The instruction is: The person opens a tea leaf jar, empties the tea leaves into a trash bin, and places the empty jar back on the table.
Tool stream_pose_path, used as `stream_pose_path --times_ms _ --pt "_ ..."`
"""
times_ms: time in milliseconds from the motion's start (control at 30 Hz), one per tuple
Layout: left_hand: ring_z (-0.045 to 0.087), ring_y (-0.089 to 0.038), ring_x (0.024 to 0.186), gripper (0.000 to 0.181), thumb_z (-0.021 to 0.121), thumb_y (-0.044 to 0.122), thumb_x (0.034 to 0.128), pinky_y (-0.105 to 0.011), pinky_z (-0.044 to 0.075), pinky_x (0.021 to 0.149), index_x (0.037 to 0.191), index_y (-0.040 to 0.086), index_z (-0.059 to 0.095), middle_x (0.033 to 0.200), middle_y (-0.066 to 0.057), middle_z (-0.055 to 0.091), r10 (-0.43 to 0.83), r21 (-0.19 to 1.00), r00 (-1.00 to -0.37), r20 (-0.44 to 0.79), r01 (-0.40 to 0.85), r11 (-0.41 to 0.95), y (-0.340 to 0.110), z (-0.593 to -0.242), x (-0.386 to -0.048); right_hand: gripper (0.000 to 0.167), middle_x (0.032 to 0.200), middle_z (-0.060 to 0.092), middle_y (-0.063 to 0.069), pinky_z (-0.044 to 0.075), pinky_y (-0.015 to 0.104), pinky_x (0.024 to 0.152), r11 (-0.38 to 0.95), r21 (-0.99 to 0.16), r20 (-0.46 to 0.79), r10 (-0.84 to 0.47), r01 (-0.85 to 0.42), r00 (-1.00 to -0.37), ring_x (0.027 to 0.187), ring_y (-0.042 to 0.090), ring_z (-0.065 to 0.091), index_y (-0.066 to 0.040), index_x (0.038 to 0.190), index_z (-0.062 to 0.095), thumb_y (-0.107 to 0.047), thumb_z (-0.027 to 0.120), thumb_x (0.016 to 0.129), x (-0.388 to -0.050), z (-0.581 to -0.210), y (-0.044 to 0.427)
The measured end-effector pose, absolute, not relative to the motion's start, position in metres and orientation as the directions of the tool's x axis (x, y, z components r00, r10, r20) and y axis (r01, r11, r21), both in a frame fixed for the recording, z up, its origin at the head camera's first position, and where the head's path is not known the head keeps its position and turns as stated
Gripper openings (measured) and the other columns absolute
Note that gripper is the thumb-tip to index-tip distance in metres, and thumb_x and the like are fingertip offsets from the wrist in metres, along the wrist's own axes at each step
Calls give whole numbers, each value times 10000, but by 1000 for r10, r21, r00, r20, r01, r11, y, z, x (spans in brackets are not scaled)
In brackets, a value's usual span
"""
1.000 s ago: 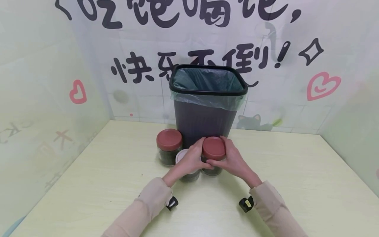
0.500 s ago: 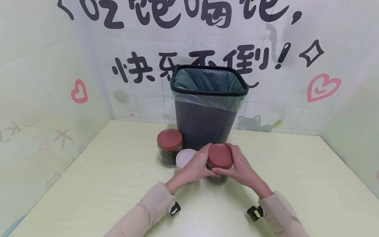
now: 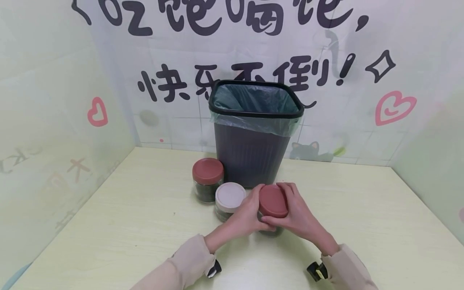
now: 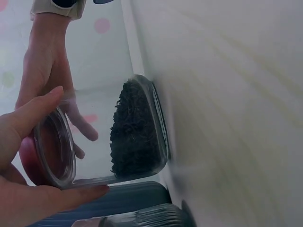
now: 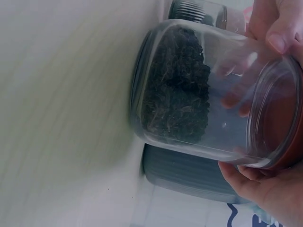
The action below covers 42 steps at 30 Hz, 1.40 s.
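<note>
In the head view, my left hand (image 3: 248,217) and right hand (image 3: 302,217) hold a clear glass jar with a red lid (image 3: 273,201) from both sides, near the lid. Dark, curled dried leaves (image 4: 137,132) fill its lower part, as the left wrist view shows. The jar (image 5: 227,90) is upright, its base at the tabletop. Just left of it stands a jar with a pale lid (image 3: 230,197), ribbed low on its side, close to my left hand. Another red-lidded jar (image 3: 208,179) with dark contents stands farther back on the left.
A dark bin (image 3: 250,153) with a green liner bag (image 3: 253,98) over its rim stands behind the jars, against the printed back wall (image 3: 166,125). Side walls flank the pale wooden table (image 3: 127,225). Each wrist wears a small black camera (image 3: 317,272).
Both hands have brought the held jar toward me and slightly right, away from the bin. More of the pale-lidded jar shows now. The other jars and the bin stay put.
</note>
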<state>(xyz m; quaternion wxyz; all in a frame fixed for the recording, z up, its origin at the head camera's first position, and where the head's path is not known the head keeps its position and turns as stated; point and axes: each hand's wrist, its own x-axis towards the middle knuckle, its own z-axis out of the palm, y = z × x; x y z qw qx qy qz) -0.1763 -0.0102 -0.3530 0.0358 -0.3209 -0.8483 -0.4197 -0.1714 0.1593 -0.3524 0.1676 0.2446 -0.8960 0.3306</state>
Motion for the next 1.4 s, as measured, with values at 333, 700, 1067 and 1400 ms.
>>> stream_pose_path --times_ms 333,700,1067,1400 --pt "524 -194 1058 915 852 253 543 -296 423 879 1264 50 326 1182 -80 538 506 768 -835 217 466 439 -12 -359 -175 867 1130 470 98 487 347 715 704 -453 465 -338 -548 -818 943 182 508 27 1270 401 -391 787 616 -159 -351 157" --pt "532 -161 1039 895 855 256 538 -263 430 853 1272 67 378 1160 -53 547 532 800 -837 125 403 445 -12 -363 -179 765 1095 455 141 494 344 671 742 -397 575 -258 -541 -776 867 203 517 40 1199 462 -373 769 633 -153 -356 144" --pt "536 -132 1003 854 854 267 535 -249 431 839 1247 100 415 1121 -17 562 561 795 -819 120 418 440 -15 -366 -186 713 1086 494 114 500 337 646 718 -391 596 -280 -577 -752 858 190 536 30 1177 465 -377 740 659 -155 -359 145" --pt "534 -127 1009 846 854 273 533 -247 428 840 1241 110 421 1123 -5 562 576 796 -808 125 428 428 -15 -367 -187 705 1093 497 104 500 317 643 703 -400 583 -299 -587 -755 856 176 549 30 1181 462 -363 737 664 -156 -359 147"
